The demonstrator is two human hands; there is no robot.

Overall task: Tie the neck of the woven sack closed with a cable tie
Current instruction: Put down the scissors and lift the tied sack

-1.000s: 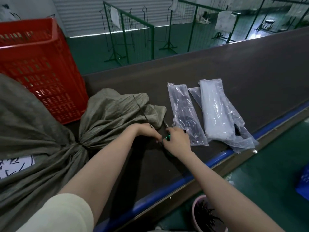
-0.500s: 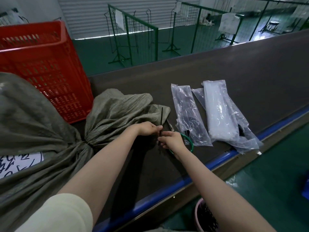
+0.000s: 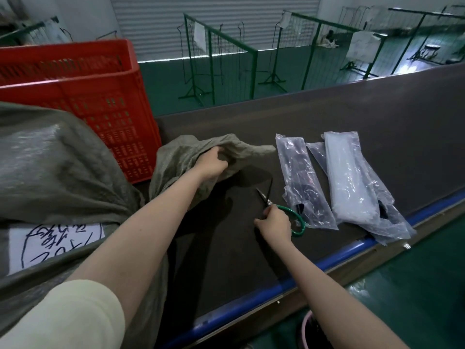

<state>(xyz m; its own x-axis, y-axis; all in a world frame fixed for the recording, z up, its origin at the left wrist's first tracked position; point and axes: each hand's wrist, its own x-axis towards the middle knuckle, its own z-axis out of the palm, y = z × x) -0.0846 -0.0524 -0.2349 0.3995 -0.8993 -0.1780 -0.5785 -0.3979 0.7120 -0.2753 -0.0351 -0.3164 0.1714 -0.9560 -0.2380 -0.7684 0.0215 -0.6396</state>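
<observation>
Both hands split since 0.5 s ago: your left hand (image 3: 212, 163) now fists sack (image 3: 63, 167) flap, right hand (image 3: 273, 222) closed on scissors (image 3: 279, 210).

A dark flat workbench with a blue front edge (image 3: 327, 137) carries a red perforated plastic crate (image 3: 83, 96) (back left); right of the crate lie a grey-green woven sack (image 3: 63, 167), green-handled scissors (image 3: 281, 207) and two clear plastic packets (image 3: 302, 182).

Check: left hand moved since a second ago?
Yes. The left hand left the scissors and went up-left, away from the black cable-tie bag, gripping the sack's flap.
</observation>
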